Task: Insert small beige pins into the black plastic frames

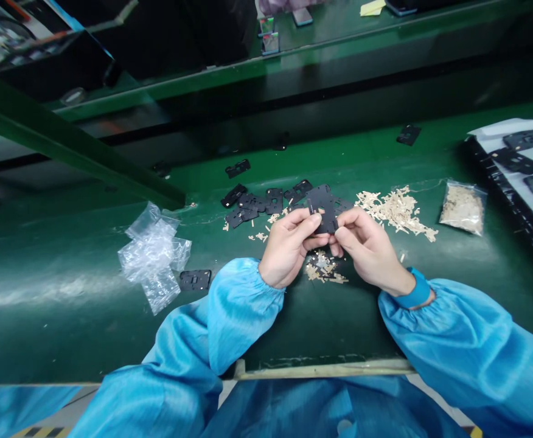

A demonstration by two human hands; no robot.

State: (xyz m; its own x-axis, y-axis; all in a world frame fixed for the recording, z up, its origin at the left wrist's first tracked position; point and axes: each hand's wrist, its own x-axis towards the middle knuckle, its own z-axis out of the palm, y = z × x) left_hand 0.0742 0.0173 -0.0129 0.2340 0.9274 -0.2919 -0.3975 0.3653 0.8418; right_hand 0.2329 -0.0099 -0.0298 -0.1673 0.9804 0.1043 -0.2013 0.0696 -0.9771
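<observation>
My left hand [289,246] and my right hand [367,249] both pinch a black perforated plate [323,207] by its lower part, above the green bench mat [266,328]. Several similar black plates [257,204] lie scattered just beyond my fingers. Beige paper-like strips form a loose heap [394,210] to the right of the held plate. A smaller heap of strips [323,271] lies just below my hands. A single black plate [195,280] rests to the left of my left hand.
A crumpled clear plastic bag [152,255] lies at the left, and a filled bag of beige strips [462,207] at the right. A black-edged tray [513,170] holds more plates. Blue sleeves [243,310] cover my arms, and a green bench frame [66,143] crosses the upper left.
</observation>
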